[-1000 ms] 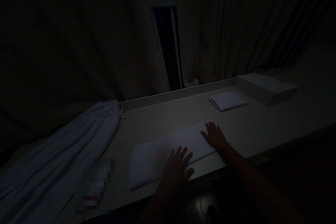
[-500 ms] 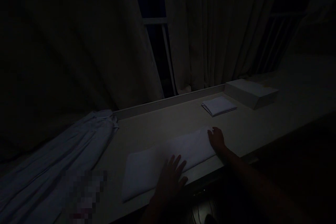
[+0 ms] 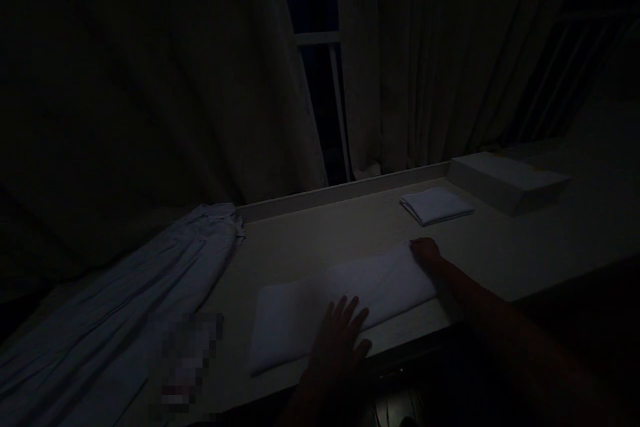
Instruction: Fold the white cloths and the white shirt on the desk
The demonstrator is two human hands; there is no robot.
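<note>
A long folded white cloth [image 3: 295, 313] lies on the pale table [image 3: 300, 240] in dim light. My left hand [image 3: 340, 340] rests flat on the cloth's near edge, around its middle, with fingers spread. At the cloth's far right corner, my right hand [image 3: 426, 251] has its fingers closed together on the fabric. Behind that hand sits a smaller folded white cloth [image 3: 436, 205], touched by neither hand.
A rumpled pale cloth [image 3: 165, 280] drapes over the table's left side, beside a pixelated patch. A white box [image 3: 507, 180] stands at the back right. Curtains [image 3: 225, 80] hang behind the raised rear edge [image 3: 340, 193].
My right hand's fingers have closed on the cloth's corner. My left hand remains spread on the cloth. The whole view has shifted, so things appear farther right.
</note>
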